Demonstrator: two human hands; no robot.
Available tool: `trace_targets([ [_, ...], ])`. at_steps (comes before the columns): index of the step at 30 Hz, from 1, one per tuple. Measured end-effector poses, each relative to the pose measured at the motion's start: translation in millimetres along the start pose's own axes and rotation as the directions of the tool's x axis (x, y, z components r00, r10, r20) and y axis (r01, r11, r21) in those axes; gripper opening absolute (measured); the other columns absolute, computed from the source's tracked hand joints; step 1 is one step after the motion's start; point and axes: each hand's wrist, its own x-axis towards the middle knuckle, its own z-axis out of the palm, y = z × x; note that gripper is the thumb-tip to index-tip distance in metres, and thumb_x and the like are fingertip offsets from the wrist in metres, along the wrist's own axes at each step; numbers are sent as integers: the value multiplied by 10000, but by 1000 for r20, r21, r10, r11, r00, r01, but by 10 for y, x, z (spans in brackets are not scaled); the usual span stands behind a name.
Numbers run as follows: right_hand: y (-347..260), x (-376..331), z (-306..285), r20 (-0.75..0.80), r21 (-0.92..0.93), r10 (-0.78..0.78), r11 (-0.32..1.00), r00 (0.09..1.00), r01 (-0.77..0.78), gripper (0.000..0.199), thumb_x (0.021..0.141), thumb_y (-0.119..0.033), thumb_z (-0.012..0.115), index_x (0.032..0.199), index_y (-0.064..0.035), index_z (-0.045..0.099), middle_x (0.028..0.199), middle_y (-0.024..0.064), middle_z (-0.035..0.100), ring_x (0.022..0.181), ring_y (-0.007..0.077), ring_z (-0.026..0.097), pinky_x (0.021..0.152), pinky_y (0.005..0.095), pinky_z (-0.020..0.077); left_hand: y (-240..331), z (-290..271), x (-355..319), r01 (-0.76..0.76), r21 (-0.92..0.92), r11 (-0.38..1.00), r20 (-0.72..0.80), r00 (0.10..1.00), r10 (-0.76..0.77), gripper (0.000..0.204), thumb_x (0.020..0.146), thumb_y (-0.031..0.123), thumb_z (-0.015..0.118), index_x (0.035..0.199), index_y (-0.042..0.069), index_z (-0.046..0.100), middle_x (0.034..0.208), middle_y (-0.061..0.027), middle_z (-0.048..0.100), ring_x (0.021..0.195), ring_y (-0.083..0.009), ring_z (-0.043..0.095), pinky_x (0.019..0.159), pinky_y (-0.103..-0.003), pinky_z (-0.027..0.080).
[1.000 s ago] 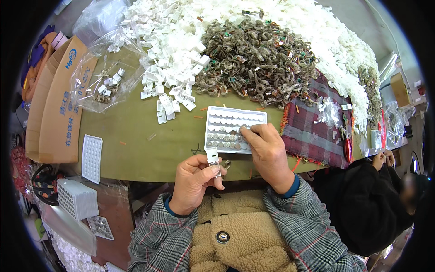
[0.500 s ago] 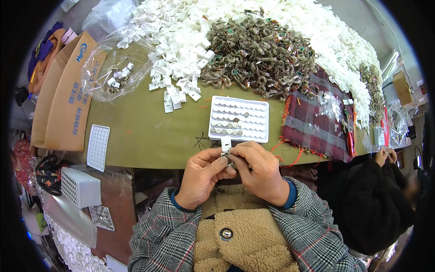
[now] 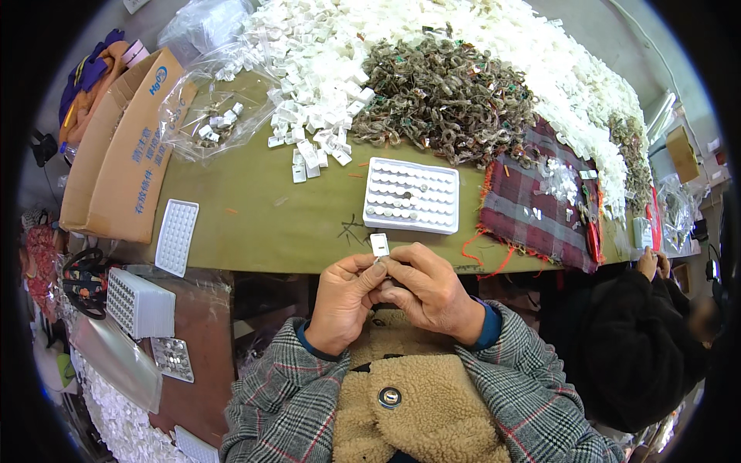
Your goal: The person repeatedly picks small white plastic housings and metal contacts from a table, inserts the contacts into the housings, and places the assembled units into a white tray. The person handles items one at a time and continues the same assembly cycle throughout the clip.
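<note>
A small white plastic casing (image 3: 379,245) with a dark slot sticks up from between my fingertips. My left hand (image 3: 340,299) pinches its lower end between thumb and forefinger. Closed up against it, my right hand (image 3: 432,292) presses thumb and fingers together at the same spot; whatever small part they hold is hidden. Just beyond my hands lies a white tray (image 3: 451,202) with rows of round cells, several bearing small silvery discs.
White casings (image 3: 324,92) heap across the back, beside a pile of greyish-brown clear pieces (image 3: 448,96). Plaid cloth (image 3: 525,201) lies right. Left are a cardboard box (image 3: 127,154), an empty tray (image 3: 177,238) and stacked trays (image 3: 143,302). A co-worker in black (image 3: 617,347) sits right.
My fingers have drawn closer together, covering the small metallic part that showed beneath the casing. The casing now leans slightly left. The whole view has shifted a little.
</note>
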Motion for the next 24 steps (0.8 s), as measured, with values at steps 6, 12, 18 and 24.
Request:
trace_targets([
  [6,-44,9,-122,-75,397,226,900,971,-179,218,923,-66,612,1088,29,719,985,151,649,846,212,626,737,320,508,147,37,-30,37,55,998,105,994,-43,156,946,44,659,1070,-49,647,920,-124,703,733,-170,697,694,-309,628],
  [12,-77,71,-115,159,706,687,423,709,-568,102,930,-35,673,997,41,681,893,69,659,751,92,613,652,231,499,155,84,-9,73,208,975,121,988,-99,160,937,67,666,1055,-41,648,916,-138,701,677,-171,691,611,-282,615],
  [18,27,73,-159,27,304,474,835,880,-459,130,834,-20,748,943,32,700,949,92,671,806,142,645,684,285,524,89,5,36,247,63,967,193,947,-255,213,949,153,691,1056,-25,645,891,-91,691,643,-93,645,546,-208,558],
  [24,-16,54,-232,-53,-11,-63,998,997,63,257,725,-4,786,970,8,706,1070,118,648,899,255,651,709,337,535,21,29,45,340,-231,912,204,933,-296,291,982,263,651,1099,0,608,837,14,607,554,6,478,498,-132,440],
])
